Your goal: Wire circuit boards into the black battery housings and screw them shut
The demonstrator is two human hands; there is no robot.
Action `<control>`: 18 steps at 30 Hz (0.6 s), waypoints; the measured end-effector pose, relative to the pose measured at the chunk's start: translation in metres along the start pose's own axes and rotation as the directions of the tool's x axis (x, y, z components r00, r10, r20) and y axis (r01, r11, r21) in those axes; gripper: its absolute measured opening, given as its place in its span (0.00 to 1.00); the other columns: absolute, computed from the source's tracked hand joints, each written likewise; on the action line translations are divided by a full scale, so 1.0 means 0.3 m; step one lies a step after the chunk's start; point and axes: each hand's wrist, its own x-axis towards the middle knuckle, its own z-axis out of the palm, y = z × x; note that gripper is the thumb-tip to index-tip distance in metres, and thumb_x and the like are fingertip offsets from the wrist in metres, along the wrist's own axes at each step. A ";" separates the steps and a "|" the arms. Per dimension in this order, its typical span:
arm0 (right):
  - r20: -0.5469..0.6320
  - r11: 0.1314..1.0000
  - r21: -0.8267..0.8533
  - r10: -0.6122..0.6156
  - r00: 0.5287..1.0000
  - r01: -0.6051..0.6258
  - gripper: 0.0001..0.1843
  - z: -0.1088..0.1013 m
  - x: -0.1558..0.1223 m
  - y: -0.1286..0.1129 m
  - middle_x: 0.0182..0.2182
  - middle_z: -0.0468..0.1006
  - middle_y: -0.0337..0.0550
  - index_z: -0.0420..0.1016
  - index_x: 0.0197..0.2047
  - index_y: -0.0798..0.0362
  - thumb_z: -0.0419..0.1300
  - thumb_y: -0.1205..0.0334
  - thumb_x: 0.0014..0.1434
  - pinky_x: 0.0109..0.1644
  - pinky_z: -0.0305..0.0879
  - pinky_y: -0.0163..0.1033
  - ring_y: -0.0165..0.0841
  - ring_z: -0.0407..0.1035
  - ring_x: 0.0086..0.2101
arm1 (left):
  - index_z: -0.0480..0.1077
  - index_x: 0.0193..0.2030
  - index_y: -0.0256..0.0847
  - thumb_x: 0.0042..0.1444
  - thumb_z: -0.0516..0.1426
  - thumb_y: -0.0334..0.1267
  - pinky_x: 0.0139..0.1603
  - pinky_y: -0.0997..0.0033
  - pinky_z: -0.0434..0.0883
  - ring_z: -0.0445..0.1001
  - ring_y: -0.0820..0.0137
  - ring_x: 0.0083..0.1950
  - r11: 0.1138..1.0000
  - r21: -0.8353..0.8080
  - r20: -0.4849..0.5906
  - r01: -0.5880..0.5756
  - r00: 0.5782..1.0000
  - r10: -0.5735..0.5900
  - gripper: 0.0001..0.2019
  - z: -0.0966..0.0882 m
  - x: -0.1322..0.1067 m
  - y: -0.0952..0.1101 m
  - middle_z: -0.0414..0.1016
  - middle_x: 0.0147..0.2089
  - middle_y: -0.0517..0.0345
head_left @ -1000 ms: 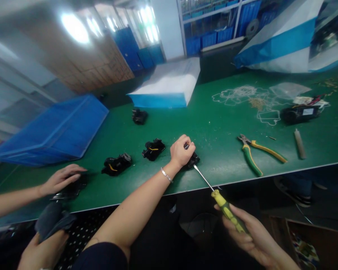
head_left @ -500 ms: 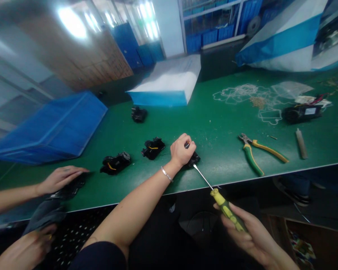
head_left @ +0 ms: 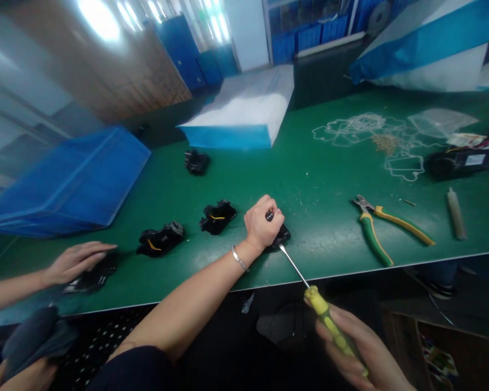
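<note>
My left hand (head_left: 261,221), a silver bracelet on its wrist, is closed over a small black part (head_left: 281,235) on the green table (head_left: 321,179). My right hand (head_left: 361,353), below the table's front edge, grips the yellow handle of a screwdriver (head_left: 324,315). Its metal shaft runs up and left, and the tip meets the black part under my left hand. Two similar black parts (head_left: 217,216) (head_left: 160,240) with yellow wires lie to the left, and another (head_left: 196,161) lies further back.
A co-worker's hand (head_left: 75,260) rests on a black part at the left; their other hand holds a dark cloth (head_left: 36,335). Green-and-yellow pliers (head_left: 385,231), a grey stick (head_left: 456,214), a black device (head_left: 456,162), a blue crate (head_left: 69,184) and a white-blue bag (head_left: 244,111) sit around.
The view has shifted slightly. My hands keep their hold on the part and the screwdriver. The co-worker's lower hand with the cloth has dropped toward the bottom left corner.
</note>
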 end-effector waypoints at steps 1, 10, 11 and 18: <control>-0.039 0.999 -0.035 -0.020 0.999 0.018 0.22 0.004 0.000 0.006 0.32 0.71 0.41 0.63 0.56 0.50 0.57 0.53 0.61 0.12 0.35 0.24 0.15 0.49 0.14 | 0.62 0.25 0.41 0.54 0.49 0.37 0.36 0.74 0.61 0.66 0.73 0.33 1.000 -0.003 0.000 0.001 1.000 -0.001 0.08 0.001 0.000 0.001 0.65 0.30 0.61; -0.099 0.939 -0.318 -0.169 0.981 0.130 0.31 0.058 0.003 0.026 0.25 0.68 0.37 0.60 0.60 0.50 0.58 0.45 0.58 0.14 0.37 0.25 0.17 0.49 0.14 | 0.60 0.24 0.41 0.53 0.48 0.34 0.36 0.73 0.62 0.66 0.72 0.33 0.999 -0.048 -0.028 -0.021 0.999 0.020 0.08 0.012 0.000 -0.017 0.65 0.30 0.60; -0.070 0.927 -0.342 -0.189 0.980 0.154 0.30 0.058 0.006 0.029 0.25 0.67 0.36 0.61 0.60 0.51 0.57 0.46 0.59 0.14 0.38 0.25 0.18 0.49 0.15 | 0.59 0.24 0.41 0.53 0.48 0.34 0.36 0.73 0.62 0.66 0.72 0.33 0.998 -0.052 -0.029 -0.025 0.999 0.023 0.08 0.013 0.000 -0.019 0.65 0.30 0.60; -0.035 0.761 -0.602 -0.328 0.944 0.242 0.29 0.041 0.019 0.050 0.22 0.63 0.33 0.57 0.63 0.52 0.51 0.47 0.64 0.16 0.46 0.27 0.21 0.51 0.16 | 0.60 0.24 0.41 0.54 0.48 0.34 0.36 0.72 0.62 0.67 0.71 0.33 0.998 -0.050 -0.025 -0.036 0.999 0.035 0.09 0.005 0.001 -0.024 0.66 0.30 0.59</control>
